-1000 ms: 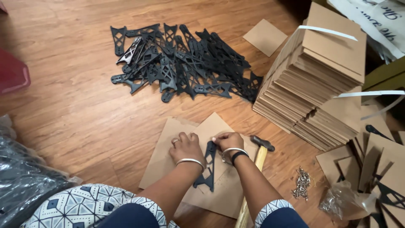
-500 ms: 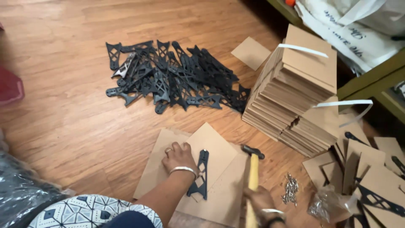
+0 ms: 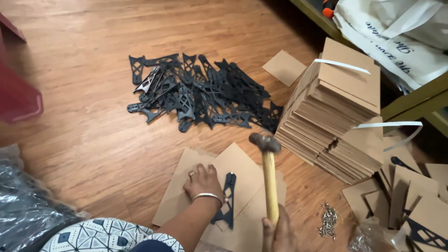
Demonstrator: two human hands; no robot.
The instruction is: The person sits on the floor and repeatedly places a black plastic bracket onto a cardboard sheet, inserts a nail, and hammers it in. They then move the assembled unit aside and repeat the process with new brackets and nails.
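My left hand [image 3: 203,181] rests flat on a brown board square [image 3: 242,175] lying on a larger cardboard sheet [image 3: 179,196], fingers beside a black cut-out bracket [image 3: 227,199] that lies on the board. My right hand [image 3: 279,232] grips the wooden handle of a hammer [image 3: 268,179] at the bottom edge; its dark metal head [image 3: 264,141] is raised and blurred above the board, to the right of the bracket.
A heap of black brackets [image 3: 200,93] lies on the wooden floor. A strapped stack of board squares [image 3: 336,112] stands right. Small nails [image 3: 328,219], a plastic bag [image 3: 373,238] and finished pieces [image 3: 415,205] sit at lower right. Black plastic wrap [image 3: 23,205] lies left.
My right hand left the bracket, picked up the hammer from beside the board and lifted its head above the board. My left hand stayed pressed by the bracket.
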